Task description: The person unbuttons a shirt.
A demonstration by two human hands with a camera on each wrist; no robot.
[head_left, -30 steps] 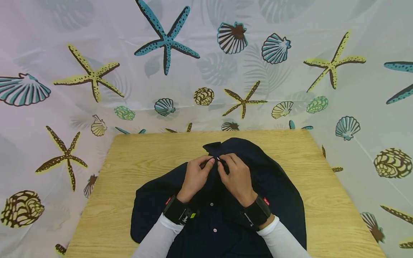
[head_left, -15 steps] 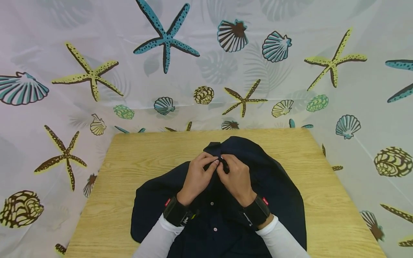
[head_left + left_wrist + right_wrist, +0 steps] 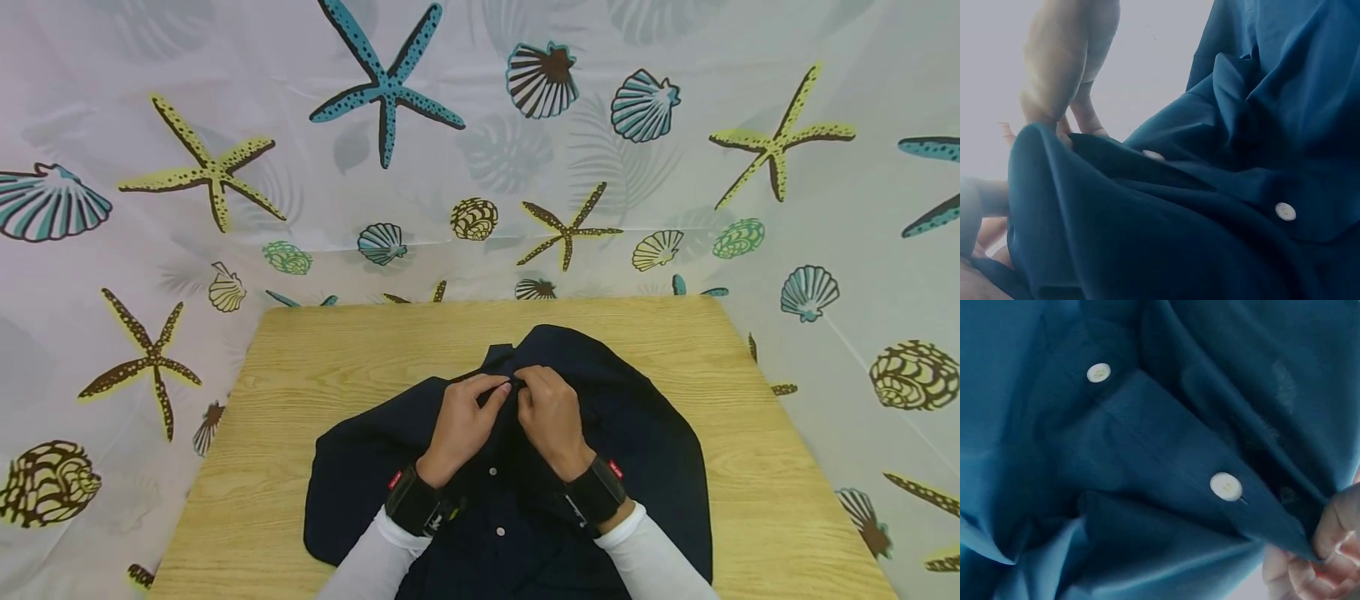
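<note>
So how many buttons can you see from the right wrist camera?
2: one button in the upper left, another button right of centre, both on the dark garment. Others may be hidden.

Legible wording: none. Red tag [image 3: 395,480] on black wristband [image 3: 414,502], lower centre-left of head view, with pale marks too small to read. Second red tag [image 3: 616,469] on other black wristband [image 3: 597,493], lower centre-right, likewise unreadable. White marking [image 3: 433,523] on left-hand band, blurred.
</note>
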